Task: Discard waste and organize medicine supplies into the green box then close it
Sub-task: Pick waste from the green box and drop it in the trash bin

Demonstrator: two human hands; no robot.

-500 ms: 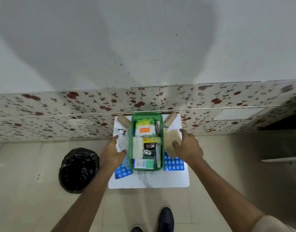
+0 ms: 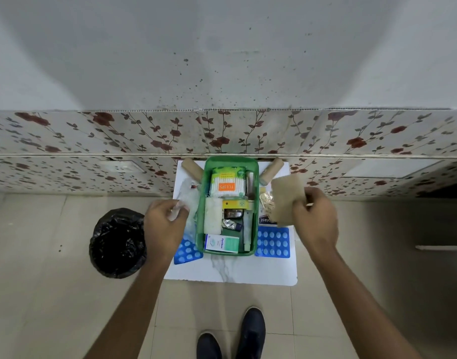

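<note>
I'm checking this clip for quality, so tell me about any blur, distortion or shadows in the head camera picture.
Head view: the wide-angle lens bows the floral-patterned wall band into a curve; the right hand and the tan paper sheet it holds are slightly motion-blurred, as is the crinkled clear plastic in the left hand; broad soft shadows fall on the grey wall; the open green plastic box stays sharp.

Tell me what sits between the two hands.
In the head view, the open green box, packed with supplies, lies between the left hand holding clear plastic and the right hand holding a tan piece.
</note>
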